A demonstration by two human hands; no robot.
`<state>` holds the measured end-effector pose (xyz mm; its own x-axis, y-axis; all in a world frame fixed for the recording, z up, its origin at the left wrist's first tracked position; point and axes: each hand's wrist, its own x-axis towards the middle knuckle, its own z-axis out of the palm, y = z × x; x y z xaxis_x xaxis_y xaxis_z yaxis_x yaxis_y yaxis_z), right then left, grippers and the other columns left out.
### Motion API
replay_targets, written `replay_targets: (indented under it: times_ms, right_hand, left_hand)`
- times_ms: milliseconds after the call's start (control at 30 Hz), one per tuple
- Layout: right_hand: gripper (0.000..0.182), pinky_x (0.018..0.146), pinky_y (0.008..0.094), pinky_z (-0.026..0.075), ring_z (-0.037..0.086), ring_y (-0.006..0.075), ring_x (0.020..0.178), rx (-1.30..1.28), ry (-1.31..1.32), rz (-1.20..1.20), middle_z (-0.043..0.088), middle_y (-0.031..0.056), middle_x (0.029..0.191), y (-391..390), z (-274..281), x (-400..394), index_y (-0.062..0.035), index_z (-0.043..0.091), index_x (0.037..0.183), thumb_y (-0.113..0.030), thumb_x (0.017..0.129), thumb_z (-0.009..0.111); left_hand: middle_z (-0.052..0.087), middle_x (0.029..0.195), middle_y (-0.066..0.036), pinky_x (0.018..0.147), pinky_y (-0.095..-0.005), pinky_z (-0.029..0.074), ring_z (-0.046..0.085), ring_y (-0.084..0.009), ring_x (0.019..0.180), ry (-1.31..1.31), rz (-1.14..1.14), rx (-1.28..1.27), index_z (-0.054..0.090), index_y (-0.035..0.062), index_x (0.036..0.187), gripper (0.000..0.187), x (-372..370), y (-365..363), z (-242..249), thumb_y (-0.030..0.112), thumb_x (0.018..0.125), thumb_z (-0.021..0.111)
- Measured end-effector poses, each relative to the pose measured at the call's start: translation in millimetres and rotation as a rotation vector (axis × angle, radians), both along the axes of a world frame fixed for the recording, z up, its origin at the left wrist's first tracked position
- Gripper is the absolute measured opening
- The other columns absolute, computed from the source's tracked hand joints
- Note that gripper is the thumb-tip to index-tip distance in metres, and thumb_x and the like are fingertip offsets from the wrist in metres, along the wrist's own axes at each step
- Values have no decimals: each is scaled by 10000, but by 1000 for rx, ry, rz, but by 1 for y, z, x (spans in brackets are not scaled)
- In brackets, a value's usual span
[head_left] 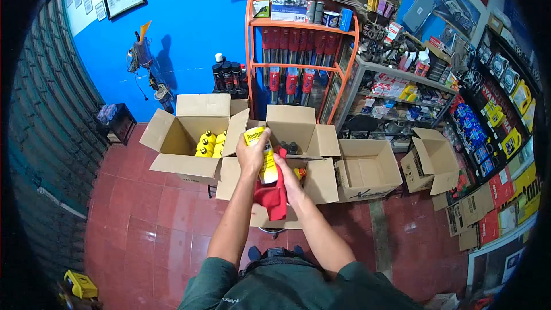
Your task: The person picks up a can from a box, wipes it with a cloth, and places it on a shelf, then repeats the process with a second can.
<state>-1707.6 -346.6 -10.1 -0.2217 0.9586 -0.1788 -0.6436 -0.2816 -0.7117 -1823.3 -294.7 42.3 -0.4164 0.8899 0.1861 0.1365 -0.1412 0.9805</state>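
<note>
A yellow and white bottle (267, 163) is held upright, slightly tilted, above the open boxes. My left hand (251, 152) is closed around its upper part. My right hand (291, 181) presses a red cloth (271, 200) against the bottle's lower right side, and the cloth hangs down below it. Beneath my hands is an open cardboard box (321, 181) with a red and yellow item (300, 173) partly visible inside. Several yellow bottles (209, 142) stand in the open box (186, 162) on the left. Dark-topped bottles (291, 147) show in the box behind (291, 116).
More open cardboard boxes (368, 169) stand to the right, one farther off (430, 163). Behind are an orange rack (304, 68), spray cans (228, 77) and a cluttered glass shelf unit (402, 83). A small dark stand (119, 124) is at left.
</note>
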Motion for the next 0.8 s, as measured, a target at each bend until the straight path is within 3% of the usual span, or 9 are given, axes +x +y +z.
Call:
replay_targets:
  times_ms: [67, 133, 167, 267, 333, 400, 533, 700, 800]
  right_hand:
    - [606, 925, 353, 554, 705, 184, 985, -57, -277, -128, 727, 61, 1180, -17, 18, -1, -59, 656, 1324, -536, 953, 709]
    - [563, 868, 337, 546, 705, 174, 963, -101, -732, -357, 740, 66, 1119, -21, 39, 0, -43, 727, 1204, -545, 948, 715]
    - [563, 868, 337, 546, 705, 174, 963, -99, -731, -359, 740, 66, 1119, -22, 50, -1, -43, 727, 1204, -545, 948, 715]
    - [558, 756, 381, 547, 733, 222, 845, 15, -927, -446, 754, 180, 906, -26, 73, 1, 9, 753, 991, -539, 997, 647]
    - [624, 838, 507, 534, 706, 424, 937, 232, -1122, -475, 720, 272, 955, -19, 59, 2, 2, 704, 1114, -563, 1070, 443]
    - [564, 899, 532, 497, 654, 454, 995, 388, -1267, -560, 686, 265, 1001, -11, 47, 2, 5, 675, 1160, -483, 1102, 397]
    - [492, 931, 541, 468, 608, 467, 1047, 598, -1281, -716, 633, 284, 1090, -1, 68, -2, 51, 635, 1191, -373, 1113, 398]
    - [450, 950, 561, 456, 595, 472, 1070, 624, -1364, -559, 625, 287, 1114, 26, 103, 2, 68, 604, 1228, -318, 1103, 409]
    - [464, 1008, 562, 447, 575, 486, 1153, 614, -1389, -504, 611, 304, 1228, 29, 118, -6, 74, 559, 1312, -309, 1102, 403]
  left_hand:
    - [744, 925, -101, 743, -364, 570, 719, -222, 800, -136, 38, -71, 698, 40, 1123, 592, 7, -2, -7, 591, 908, 724]
    - [739, 964, -94, 760, -366, 587, 722, -217, 836, -894, -307, -130, 669, 75, 1185, 599, 8, -1, -28, 635, 1007, 555]
    - [734, 971, -76, 776, -367, 600, 726, -202, 838, -1082, -454, -135, 648, 98, 1220, 629, 14, -17, -23, 659, 1053, 415]
    - [735, 1054, -64, 786, -333, 597, 728, -187, 907, -976, -451, -43, 632, 107, 1258, 630, 26, -24, -55, 653, 1067, 381]
    - [708, 1065, -66, 829, -322, 569, 694, -161, 922, -933, -484, -93, 603, 79, 1258, 578, 29, -34, -46, 593, 1093, 398]
    - [668, 1119, -88, 876, -309, 534, 648, -153, 992, -627, -400, 51, 582, 49, 1254, 533, 34, -33, -46, 539, 1103, 436]
    - [617, 1203, -133, 951, -329, 503, 603, -198, 1095, -348, -397, -116, 506, 22, 1317, 482, 32, -42, -15, 458, 1125, 433]
    - [570, 1335, -122, 1113, -343, 408, 541, -190, 1239, -525, -529, 1, 467, 38, 1431, 481, 27, -26, -23, 376, 1152, 269]
    - [572, 1390, -123, 1133, -350, 410, 540, -193, 1301, -671, -597, -58, 435, 52, 1498, 475, 21, -31, -9, 341, 1143, 310]
